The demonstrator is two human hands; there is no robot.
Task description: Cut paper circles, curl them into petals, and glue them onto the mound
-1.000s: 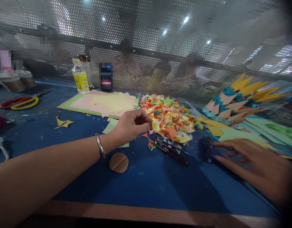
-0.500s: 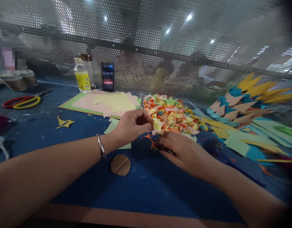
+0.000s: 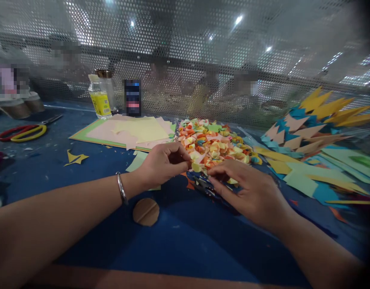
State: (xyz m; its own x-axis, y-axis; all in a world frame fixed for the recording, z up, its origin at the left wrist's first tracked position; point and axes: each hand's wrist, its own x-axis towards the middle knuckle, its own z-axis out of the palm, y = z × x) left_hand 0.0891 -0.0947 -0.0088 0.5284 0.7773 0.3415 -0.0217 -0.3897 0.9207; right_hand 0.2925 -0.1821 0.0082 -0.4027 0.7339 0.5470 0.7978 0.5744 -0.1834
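Observation:
My left hand (image 3: 168, 162) pinches a pale yellow paper petal (image 3: 197, 163) between thumb and forefinger, in front of a heap of cut, curled paper petals (image 3: 217, 146). Close on its right is my right hand (image 3: 247, 186), palm down, with thumb and fingertips drawn together beside that petal. Whether anything is between them is too small to make out. Under the right hand lies a dark, partly hidden tool (image 3: 204, 186) with an orange paper scrap (image 3: 190, 183) by it. A round cardboard disc (image 3: 146, 212) rests nearer to me.
Stacked coloured paper (image 3: 94, 132) lies behind my left hand. Red-and-yellow-handled scissors (image 3: 30, 132), a yellow scrap (image 3: 76, 157), a bottle (image 3: 100, 102) and a phone (image 3: 132, 97) stand or lie leftward. At right are a spiky paper piece (image 3: 305, 128) and paper strips (image 3: 305, 176).
My right hand has lifted off the dark tool and turned its fingertips toward the petal. My left hand keeps its pinch. The whole view has shifted slightly.

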